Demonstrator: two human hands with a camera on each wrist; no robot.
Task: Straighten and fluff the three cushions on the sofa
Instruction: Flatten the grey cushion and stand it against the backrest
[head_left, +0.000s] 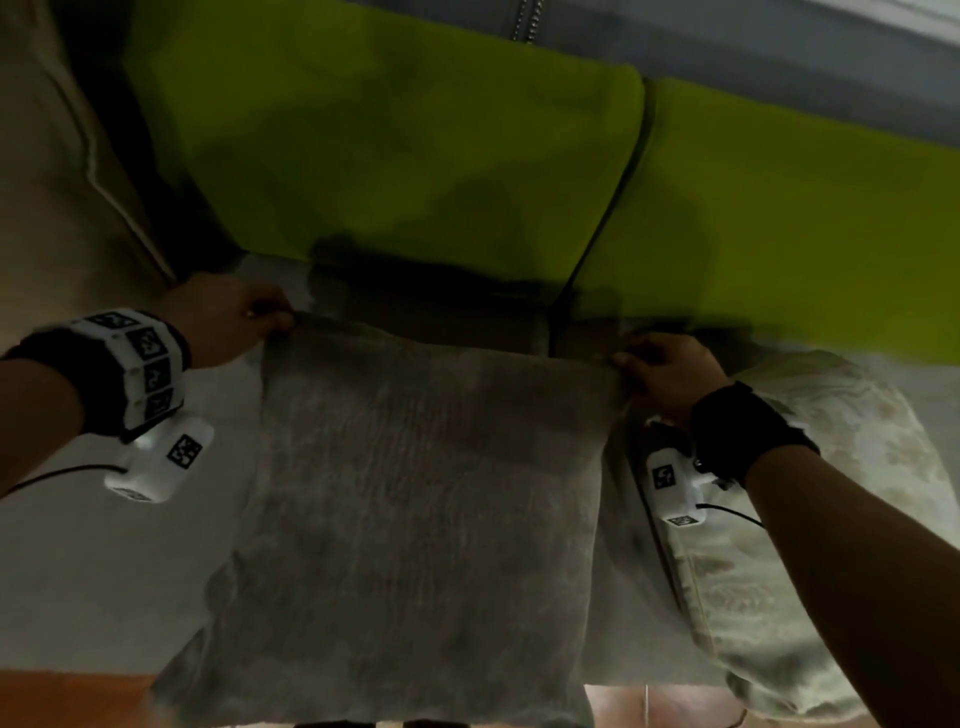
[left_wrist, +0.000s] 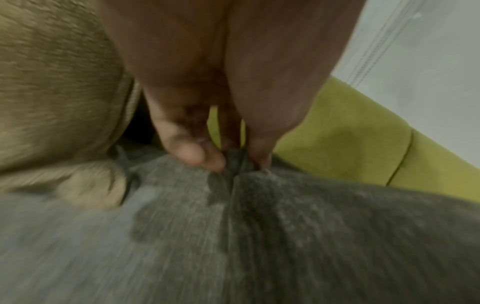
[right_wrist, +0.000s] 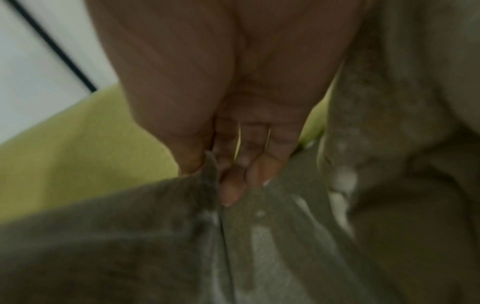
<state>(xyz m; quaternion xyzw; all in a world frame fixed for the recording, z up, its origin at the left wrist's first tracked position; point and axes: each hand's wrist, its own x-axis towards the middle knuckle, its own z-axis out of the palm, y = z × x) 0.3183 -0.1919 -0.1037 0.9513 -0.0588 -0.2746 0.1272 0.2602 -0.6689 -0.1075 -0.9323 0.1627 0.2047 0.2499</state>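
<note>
Head view: blurred, both hands (head_left: 228, 317) apparently pinch grey cushion (head_left: 415, 509) corners.

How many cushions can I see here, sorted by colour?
Grey cushion, pinched at its top corners by the left hand and right hand: 1
Cream patterned cushion: 1
Beige cushion: 1
Lime-green back cushions: 2
Total: 5
</note>
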